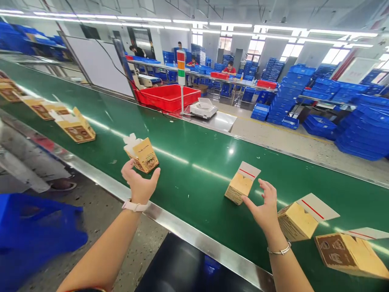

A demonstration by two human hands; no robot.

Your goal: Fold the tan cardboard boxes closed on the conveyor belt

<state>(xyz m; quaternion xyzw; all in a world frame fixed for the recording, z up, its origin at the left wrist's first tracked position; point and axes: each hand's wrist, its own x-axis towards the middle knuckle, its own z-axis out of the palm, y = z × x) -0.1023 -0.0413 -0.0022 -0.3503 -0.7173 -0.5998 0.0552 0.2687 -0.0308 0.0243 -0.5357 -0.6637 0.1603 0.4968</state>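
While open beside cartons (142, 154) (green belt (194, 170)), both hands (140, 183), untouching.

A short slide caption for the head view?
Both hands, left hand and right hand, open near small cartons on green conveyor.

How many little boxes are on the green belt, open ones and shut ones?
Yellow-brown cardboard boxes with white flap open: 3
Yellow-brown cardboard boxes shut, along the belt's left part: 4
Total: 7
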